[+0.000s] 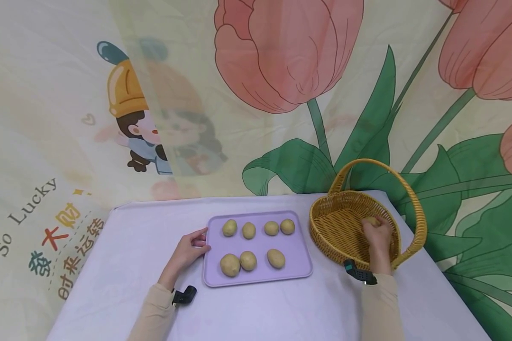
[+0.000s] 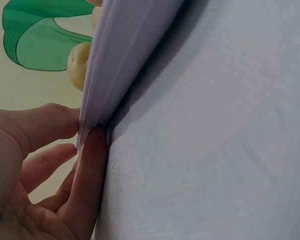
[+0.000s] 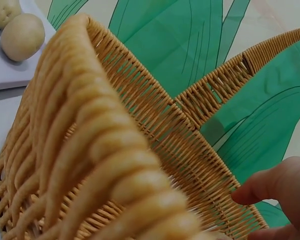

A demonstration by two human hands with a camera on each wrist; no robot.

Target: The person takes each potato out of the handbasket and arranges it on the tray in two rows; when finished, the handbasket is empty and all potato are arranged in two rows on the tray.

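Observation:
My left hand (image 1: 189, 250) is at the left edge of a lilac tray (image 1: 260, 244). In the left wrist view the thumb and a finger (image 2: 92, 165) pinch the tray's rim. Several potatoes (image 1: 276, 258) lie on the tray in two rows, front and back. On the right, my right hand (image 1: 378, 234) reaches down inside a wicker basket (image 1: 333, 227) and holds a potato (image 1: 371, 220), mostly covered by the fingers. The right wrist view shows only the thumb and part of a finger beyond the basket's rim (image 3: 115, 145); the held potato is hidden there.
The basket's tall arched handle (image 1: 416, 213) rises over its right side, near the right forearm. A white cloth covers the table (image 1: 256, 312). Behind it hangs a backdrop (image 1: 187, 180) printed with tulips and a cartoon figure.

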